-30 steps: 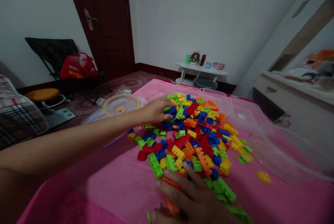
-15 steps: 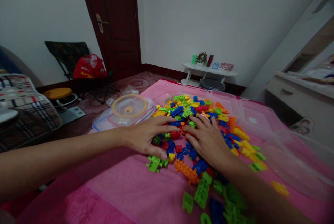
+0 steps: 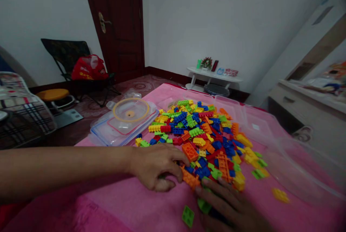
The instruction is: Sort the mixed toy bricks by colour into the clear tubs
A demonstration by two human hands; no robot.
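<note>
A heap of colourful plastic building blocks is spread over a pink cloth. At its near left edge lies my left hand, fingers curled toward the thumb and fingertips against an orange studded block. Whatever may be inside those fingers is hidden. Lower right, my right hand rests with fingers stretched out and slightly apart over green blocks, which it partly covers. A loose green block sits just left of the right hand.
Clear lidded containers are stacked left of the heap. A large transparent bin stands along the right and far side. A lone yellow block lies at the right. Beyond are a white side table and a folding chair.
Both hands have come back from the middle of the heap toward the near edge. The left fingers have curled; the right hand has moved down and right. Blocks in the middle are now uncovered.
</note>
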